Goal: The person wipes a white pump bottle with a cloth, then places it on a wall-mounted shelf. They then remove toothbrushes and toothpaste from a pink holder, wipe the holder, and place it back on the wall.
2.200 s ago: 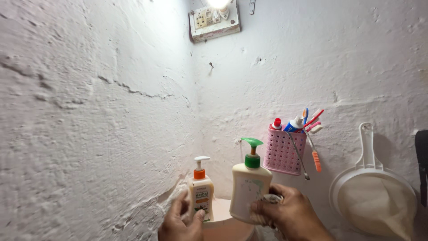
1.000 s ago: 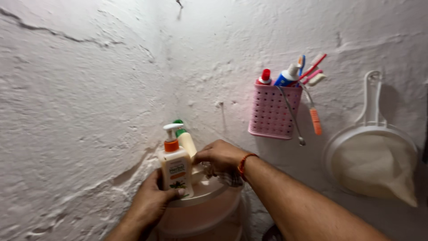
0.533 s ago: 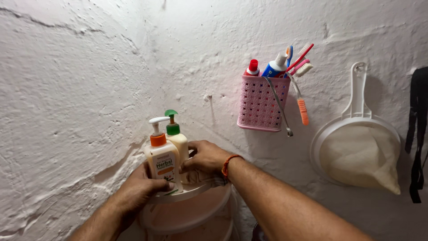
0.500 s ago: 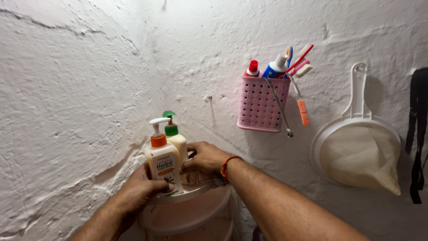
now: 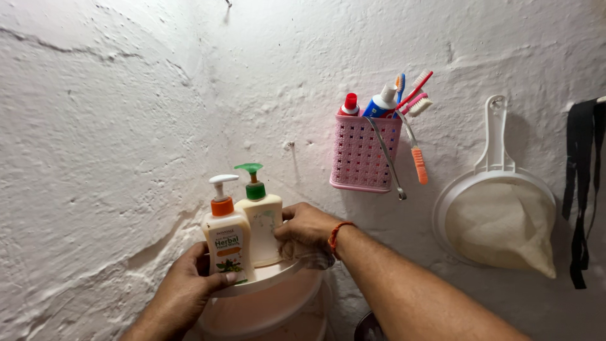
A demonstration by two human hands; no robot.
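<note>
Against a rough whitewashed wall [image 5: 95, 126], a person settles two pump bottles on a corner shelf [image 5: 265, 278], the step in hand being the placing of the pair; the next move would seem to call for letting go gently so neither bottle tips off the narrow ledge. Right of the shelf hangs a white strainer [image 5: 499, 215] with a cloth bag, and beyond it a black strap [image 5: 584, 189]. Above and right of the shelf is a pink basket [image 5: 363, 155] with tubes and toothbrushes. On the shelf, the cream bottle [image 5: 265, 218], green-pumped, stands touching the orange-collared bottle [image 5: 226, 237], whose front label is cream with a leaf picture. The right hand [image 5: 306, 230] is wrapped around the cream bottle's side. The left hand [image 5: 186, 287] is curled around the orange-collared bottle's base and the shelf rim.
</note>
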